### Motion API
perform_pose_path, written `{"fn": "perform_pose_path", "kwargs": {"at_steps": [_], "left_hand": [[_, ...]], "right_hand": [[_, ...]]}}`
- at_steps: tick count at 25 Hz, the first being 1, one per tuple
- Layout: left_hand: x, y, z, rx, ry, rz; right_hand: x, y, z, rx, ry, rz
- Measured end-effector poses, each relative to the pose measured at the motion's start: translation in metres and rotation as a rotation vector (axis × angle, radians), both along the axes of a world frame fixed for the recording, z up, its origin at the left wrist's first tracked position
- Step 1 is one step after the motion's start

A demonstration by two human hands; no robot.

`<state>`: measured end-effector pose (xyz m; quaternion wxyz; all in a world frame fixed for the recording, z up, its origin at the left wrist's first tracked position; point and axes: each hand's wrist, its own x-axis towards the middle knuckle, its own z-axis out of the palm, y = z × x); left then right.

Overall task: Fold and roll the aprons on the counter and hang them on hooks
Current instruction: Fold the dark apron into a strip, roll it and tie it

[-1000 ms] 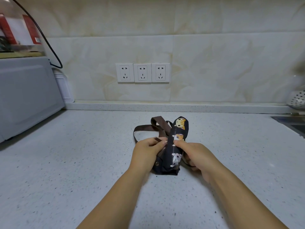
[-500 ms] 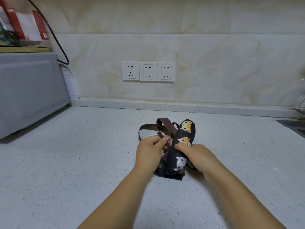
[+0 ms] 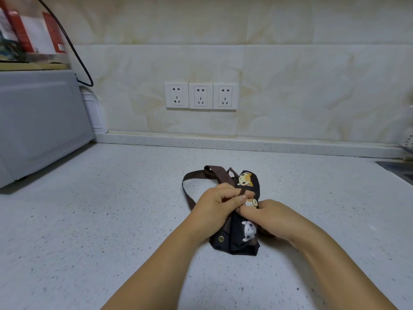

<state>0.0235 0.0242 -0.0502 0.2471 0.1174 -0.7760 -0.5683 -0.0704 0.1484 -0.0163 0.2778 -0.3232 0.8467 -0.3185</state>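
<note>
A dark apron [image 3: 238, 239] printed with cartoon cats lies rolled into a narrow bundle on the speckled white counter [image 3: 111, 209], its long axis pointing away from me. Its brown strap [image 3: 190, 177] loops out to the left and behind the roll. My left hand [image 3: 215, 204] pinches a piece of the brown strap over the middle of the roll. My right hand [image 3: 270, 217] grips the roll from its right side, fingers curled onto the fabric. No hooks are in view.
A grey microwave [image 3: 38, 124] stands at the left with boxes on top and a black cable [image 3: 76, 54] behind it. Three white wall sockets [image 3: 201, 96] sit on the tiled backsplash. A sink edge [image 3: 400, 171] shows at the far right.
Both hands have drawn closer together over the middle of the roll, the left hand bringing the strap end across it. The camera has shifted slightly.
</note>
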Motion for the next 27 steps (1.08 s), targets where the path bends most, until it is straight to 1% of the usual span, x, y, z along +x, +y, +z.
{"fn": "perform_pose_path", "kwargs": {"at_steps": [3, 5, 7, 9, 10, 11, 13, 19, 22, 25, 27], "left_hand": [[-0.001, 0.0, -0.001, -0.018, -0.049, 0.01], [-0.002, 0.002, -0.002, 0.0, -0.074, 0.014], [-0.004, 0.004, -0.004, -0.005, -0.099, 0.016], [-0.005, 0.007, -0.004, -0.065, -0.098, 0.009], [-0.005, 0.009, -0.004, -0.086, -0.098, 0.002], [-0.006, 0.01, -0.004, -0.103, -0.106, 0.002], [-0.007, 0.01, -0.004, -0.099, -0.132, 0.01], [-0.002, 0.01, 0.0, 0.06, -0.171, -0.048], [-0.001, 0.009, 0.0, 0.059, -0.205, -0.048], [-0.001, 0.009, 0.0, 0.009, -0.234, -0.027], [-0.001, 0.01, 0.001, -0.037, -0.237, -0.017]], "right_hand": [[0.005, 0.003, -0.003, -0.033, 0.108, -0.024], [0.007, 0.005, 0.001, -0.098, 0.097, -0.034], [0.005, 0.007, 0.006, -0.261, -0.008, -0.075], [0.001, 0.006, 0.007, -0.511, -0.176, -0.116], [0.001, 0.004, 0.006, -0.61, -0.25, -0.111], [0.001, 0.002, 0.005, -0.672, -0.273, -0.088], [0.003, -0.002, -0.002, -0.703, -0.226, -0.024], [0.005, -0.002, -0.003, -0.712, -0.152, 0.043], [0.009, -0.004, -0.006, -0.684, -0.058, 0.031], [0.009, -0.007, -0.008, -0.648, 0.061, 0.032], [0.008, -0.007, -0.01, -0.634, 0.068, 0.041]]}}
